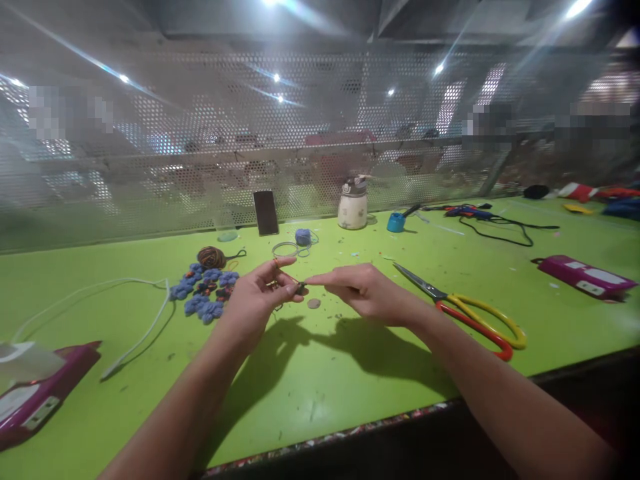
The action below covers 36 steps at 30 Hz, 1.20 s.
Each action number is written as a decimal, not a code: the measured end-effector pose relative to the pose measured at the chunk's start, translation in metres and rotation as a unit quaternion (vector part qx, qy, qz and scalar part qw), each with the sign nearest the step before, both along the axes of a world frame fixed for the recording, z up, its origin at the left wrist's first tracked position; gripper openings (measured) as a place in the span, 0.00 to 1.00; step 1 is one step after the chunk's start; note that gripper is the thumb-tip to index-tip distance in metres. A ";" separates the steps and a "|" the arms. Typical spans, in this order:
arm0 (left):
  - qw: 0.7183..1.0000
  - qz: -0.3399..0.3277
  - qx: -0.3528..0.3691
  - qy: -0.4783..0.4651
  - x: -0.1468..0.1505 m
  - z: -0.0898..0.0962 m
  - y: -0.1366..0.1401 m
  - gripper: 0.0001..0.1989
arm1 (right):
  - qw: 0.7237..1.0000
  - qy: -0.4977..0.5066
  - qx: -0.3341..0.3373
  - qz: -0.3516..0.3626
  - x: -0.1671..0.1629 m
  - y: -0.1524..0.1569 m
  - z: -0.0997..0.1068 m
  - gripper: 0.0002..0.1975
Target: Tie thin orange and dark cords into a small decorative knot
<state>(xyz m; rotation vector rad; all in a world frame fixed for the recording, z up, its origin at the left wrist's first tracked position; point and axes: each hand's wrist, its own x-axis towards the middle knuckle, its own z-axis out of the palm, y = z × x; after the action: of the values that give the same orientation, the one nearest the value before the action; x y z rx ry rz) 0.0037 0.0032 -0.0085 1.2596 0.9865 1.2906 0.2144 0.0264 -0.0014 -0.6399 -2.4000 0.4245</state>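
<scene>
Above the green table, my left hand (253,293) pinches a small dark piece of yarn work (301,288) between thumb and fingers. A strand of yarn runs over its raised fingers. My right hand (365,290) is closed, its index finger stretched to the dark piece; whatever it grips is hidden. Beneath the fingertips lies a small beige disc (314,303). Left of my hands, several blue and dark crocheted flowers (205,310) lie in a cluster, with a brown variegated yarn ball (211,257) behind them. A blue yarn ball (303,237) sits farther back.
Large scissors (445,297) with red and yellow handles lie beside my right forearm. Behind stand a phone (266,213), a bottle (353,208) and a blue pot (396,223). A glue gun (467,212) and purple power strips (583,275) lie toward the sides. A white cable (157,327) curves at left.
</scene>
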 end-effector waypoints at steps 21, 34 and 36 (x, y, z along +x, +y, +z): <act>0.999 -0.013 0.024 0.028 0.011 -0.001 -0.007 0.31 | 0.874 0.183 -0.450 0.007 -0.011 -0.001 -0.006 0.21; 0.999 -0.035 0.008 0.008 0.005 -0.002 -0.001 0.35 | 0.822 0.238 -0.517 0.013 -0.015 -0.001 -0.009 0.21; 0.999 -0.035 0.000 0.003 0.004 -0.003 -0.002 0.36 | 0.822 0.240 -0.517 0.011 -0.015 -0.001 -0.010 0.21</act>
<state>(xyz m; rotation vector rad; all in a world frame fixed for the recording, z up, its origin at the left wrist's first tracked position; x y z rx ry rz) 0.0082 0.0012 -0.0112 1.2878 0.9399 1.2336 0.1995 0.0256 -0.0112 -0.8003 -1.5378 1.7205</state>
